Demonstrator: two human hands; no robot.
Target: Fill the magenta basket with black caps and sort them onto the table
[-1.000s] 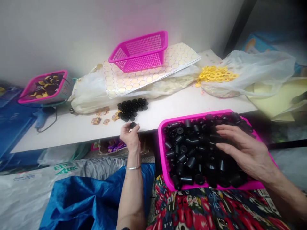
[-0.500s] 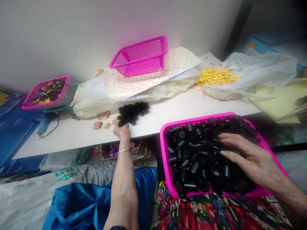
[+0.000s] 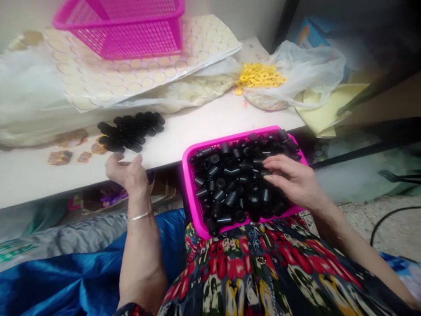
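My left hand is at the table's front edge, just below a cluster of black plastic cylinders standing close together. Its thumb and fingers are apart and I see nothing held between them. In front of me, a pink basket is filled with loose black cylinders lying in all directions. My right hand reaches over the right half of this basket. Its thumb and fingertips close around a black cylinder among the others, which partly hide the grip.
Behind the cluster, a second pink basket rests on sheets of round stickers. Small orange-brown packets lie left of the cluster. Yellow rings and a clear plastic bag are at the back right. Blue sheeting hangs below the table.
The view has shifted left-to-right and downward. My left hand has drawn back slightly from the black cluster, its fingers parting. My right hand stays over the basket, its thumb and fingertips closer together.
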